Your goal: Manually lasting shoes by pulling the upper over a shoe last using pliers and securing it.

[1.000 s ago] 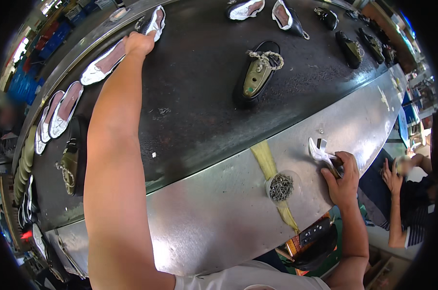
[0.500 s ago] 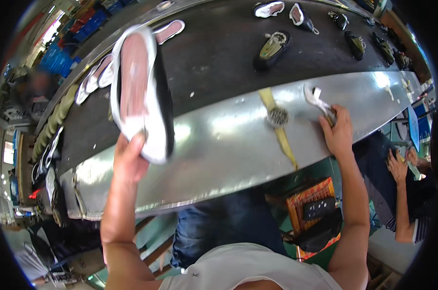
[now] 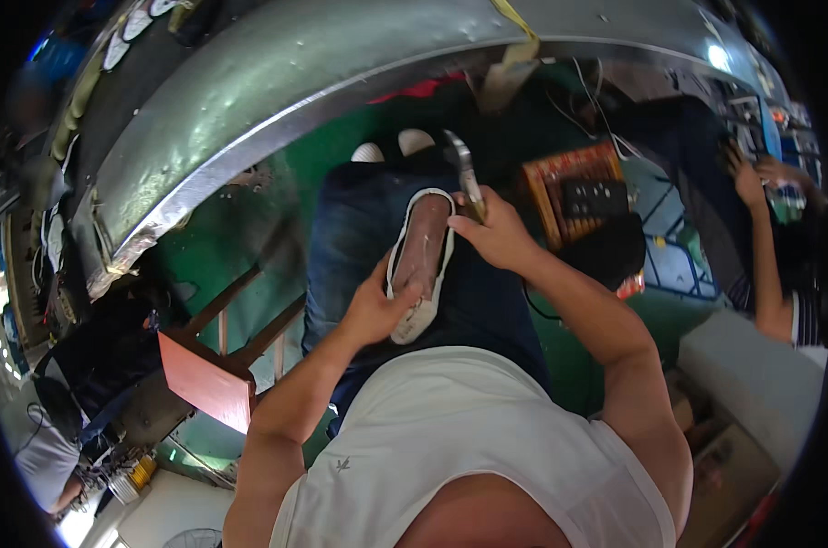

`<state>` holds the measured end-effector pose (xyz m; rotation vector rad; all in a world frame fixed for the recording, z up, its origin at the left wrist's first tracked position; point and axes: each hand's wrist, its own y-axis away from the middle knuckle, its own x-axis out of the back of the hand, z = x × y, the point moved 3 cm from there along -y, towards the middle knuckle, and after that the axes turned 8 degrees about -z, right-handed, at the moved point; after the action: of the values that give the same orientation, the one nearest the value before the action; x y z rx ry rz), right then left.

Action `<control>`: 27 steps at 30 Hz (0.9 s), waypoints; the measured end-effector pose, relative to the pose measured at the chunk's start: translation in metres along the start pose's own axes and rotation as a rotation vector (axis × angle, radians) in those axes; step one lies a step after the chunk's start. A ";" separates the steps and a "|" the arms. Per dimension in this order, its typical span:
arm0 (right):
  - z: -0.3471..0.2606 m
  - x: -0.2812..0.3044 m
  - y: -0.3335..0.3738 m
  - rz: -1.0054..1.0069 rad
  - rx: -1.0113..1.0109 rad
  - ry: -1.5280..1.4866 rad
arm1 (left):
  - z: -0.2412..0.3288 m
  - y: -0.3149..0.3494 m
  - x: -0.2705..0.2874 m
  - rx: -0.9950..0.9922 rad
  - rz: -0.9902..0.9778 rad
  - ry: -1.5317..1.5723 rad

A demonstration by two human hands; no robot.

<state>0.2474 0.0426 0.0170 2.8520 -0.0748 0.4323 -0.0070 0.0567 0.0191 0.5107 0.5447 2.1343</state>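
From where I stand, the upturned shoe lies sole up across the seated person's lap, about midway between its left and right edges. A white folded margin frames the brownish-pink insole board; the end nearer the body is puckered and pale. Its long axis runs away from the belly toward the knees, the far end leaning slightly right.

The left hand is closed on the near end from the left, thumb pressed over the underside. The right hand is wrapped around the handle of a hammer, with the thumb close against the shoe's right edge; whether it touches, I can't tell. So the left hand is nearer the puckered end and the right nearer the far half, the hammer's head sitting beyond the far end and to its right.

Past the knees curves the near edge of a metal-topped bench, a yellow strip hanging over it. Right of the lap is a red-and-orange woven seat carrying a black box. Farther right, a co-worker's forearm shows.
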 end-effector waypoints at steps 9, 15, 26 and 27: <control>-0.011 -0.006 -0.011 0.004 -0.065 0.111 | 0.019 -0.109 0.014 -0.125 0.045 -0.267; 0.011 -0.007 -0.033 -0.044 0.019 0.330 | 0.044 -0.123 0.009 -0.393 0.044 -0.108; 0.007 0.001 -0.049 -0.014 -0.062 0.070 | 0.070 -0.117 0.009 -0.864 0.345 -0.517; 0.008 -0.002 -0.047 -0.014 -0.064 0.071 | 0.069 -0.118 0.011 -0.878 0.461 -0.373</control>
<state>0.2525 0.0862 -0.0026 2.7698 -0.0552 0.5177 0.0997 0.1432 0.0129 0.5241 -0.7683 2.3453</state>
